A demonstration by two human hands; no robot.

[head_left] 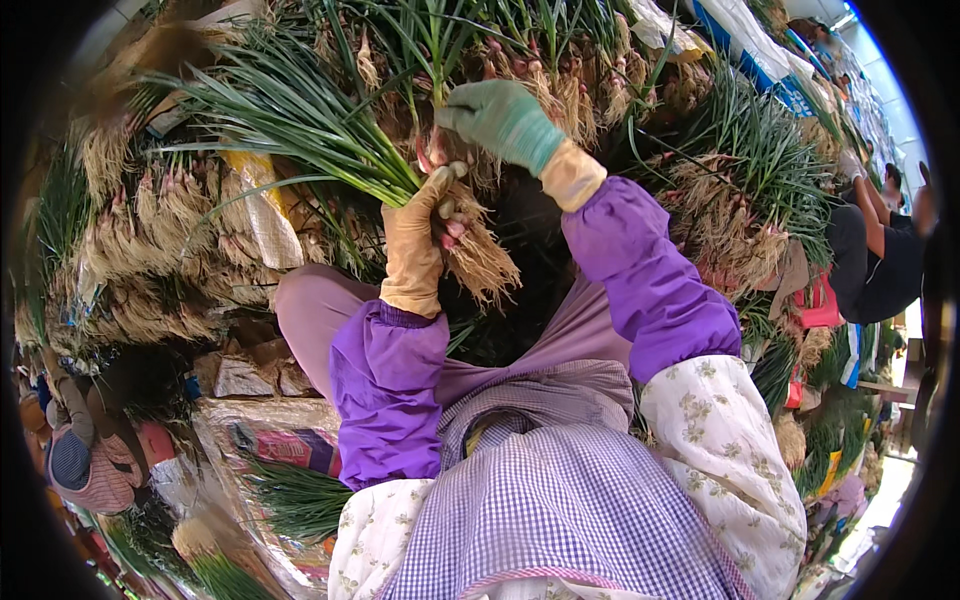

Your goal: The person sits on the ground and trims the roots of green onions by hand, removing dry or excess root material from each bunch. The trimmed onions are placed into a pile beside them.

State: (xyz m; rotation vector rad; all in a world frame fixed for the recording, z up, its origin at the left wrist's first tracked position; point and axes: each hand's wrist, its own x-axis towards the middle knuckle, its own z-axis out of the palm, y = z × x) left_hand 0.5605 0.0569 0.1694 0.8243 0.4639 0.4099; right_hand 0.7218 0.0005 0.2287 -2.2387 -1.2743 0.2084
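Observation:
My left hand [417, 229], in a tan glove, is closed around a bunch of spring onions [322, 135]. Their green leaves fan out to the upper left, and reddish bulbs [454, 227] with long pale roots [481, 262] hang out on the right of the fist. Just above it, my right hand [499, 120], in a green glove, pinches the stem of another spring onion [435, 146]. That plant's pink bulb shows below the fingertips, close to my left thumb. The right fingers partly hide the stem.
Heaped spring onions [161, 217] with roots outward surround me in front and at left, more [750, 180] at right. A printed sack [262, 427] lies by my left knee. Co-workers sit at the far right [877, 255] and far left [97, 465].

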